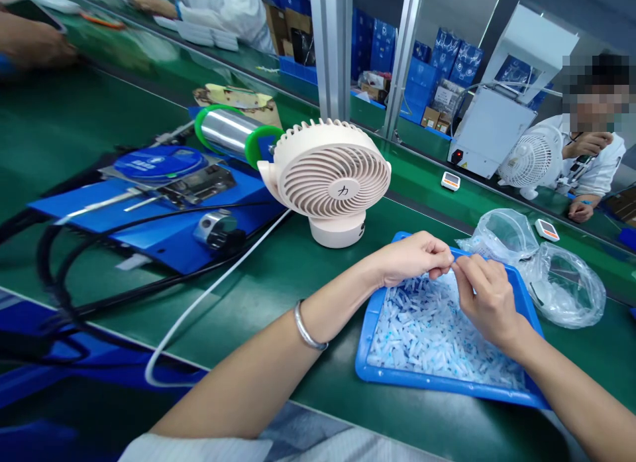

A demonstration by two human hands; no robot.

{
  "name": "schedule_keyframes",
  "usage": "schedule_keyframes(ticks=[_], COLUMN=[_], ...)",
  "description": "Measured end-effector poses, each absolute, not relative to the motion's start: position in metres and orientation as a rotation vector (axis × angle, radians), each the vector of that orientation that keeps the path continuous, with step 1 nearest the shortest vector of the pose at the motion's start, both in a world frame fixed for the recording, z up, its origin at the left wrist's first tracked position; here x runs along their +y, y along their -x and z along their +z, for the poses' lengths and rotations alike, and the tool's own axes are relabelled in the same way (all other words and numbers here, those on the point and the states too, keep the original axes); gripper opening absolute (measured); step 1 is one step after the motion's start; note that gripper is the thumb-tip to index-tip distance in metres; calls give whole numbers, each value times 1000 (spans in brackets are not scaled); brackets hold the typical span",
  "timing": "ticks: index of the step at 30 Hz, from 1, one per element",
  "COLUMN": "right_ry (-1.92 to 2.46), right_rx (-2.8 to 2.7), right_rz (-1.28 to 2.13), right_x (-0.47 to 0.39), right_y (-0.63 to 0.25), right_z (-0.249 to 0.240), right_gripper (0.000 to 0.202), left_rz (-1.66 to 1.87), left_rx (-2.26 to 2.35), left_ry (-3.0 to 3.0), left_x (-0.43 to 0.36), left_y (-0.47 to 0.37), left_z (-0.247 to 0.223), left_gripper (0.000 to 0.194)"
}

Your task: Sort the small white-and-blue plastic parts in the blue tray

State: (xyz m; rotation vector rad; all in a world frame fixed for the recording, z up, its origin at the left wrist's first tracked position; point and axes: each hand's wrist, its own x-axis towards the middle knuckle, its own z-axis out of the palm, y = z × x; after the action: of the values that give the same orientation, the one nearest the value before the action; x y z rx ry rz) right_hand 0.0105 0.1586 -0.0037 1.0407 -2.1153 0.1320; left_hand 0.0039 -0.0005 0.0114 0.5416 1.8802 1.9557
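Both my hands meet above the far part of a blue tray (365, 339), fingertips almost touching. The tray holds a layer of many small white and light-blue plastic pieces (427, 329). My left hand (417, 258), with a silver bangle further down the arm, is closed in a pinch. My right hand (487, 296) pinches too, thumb against the fingers. Whatever lies between the fingertips is too small to make out.
A pink desk fan (342, 183) stands left of the tray, its white cable trailing forward. Further left is a blue machine plate (163, 223) with black cables. Clear plastic bags (566, 283) lie right. A co-worker (593, 150) sits across; another person's hand (34, 41) is far left.
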Motion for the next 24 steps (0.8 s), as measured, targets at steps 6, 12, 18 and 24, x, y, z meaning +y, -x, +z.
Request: schedule_keyframes(ticks=[6,12,18,24], right_ry=[-1107,-1067,-1060,-1005], right_rx=[-2058,-2079,-2083,-2029], right_rz=[290,353,338,192], right_x=[157,159,159,158], right_y=[-9,-9,-12,-15], right_z=[-2,1,1,-2], right_gripper=[13,10,13,14], left_rz=[1994,2055,2120,2115], left_rx=[1795,1844,1870,1834], left_ry=[-509,-443,-493,-537], left_x=[-2,-1,1,3], left_y=[-4,-3,-7,-10], left_z=[14,16,17,17], left_gripper=[22,19,13,19])
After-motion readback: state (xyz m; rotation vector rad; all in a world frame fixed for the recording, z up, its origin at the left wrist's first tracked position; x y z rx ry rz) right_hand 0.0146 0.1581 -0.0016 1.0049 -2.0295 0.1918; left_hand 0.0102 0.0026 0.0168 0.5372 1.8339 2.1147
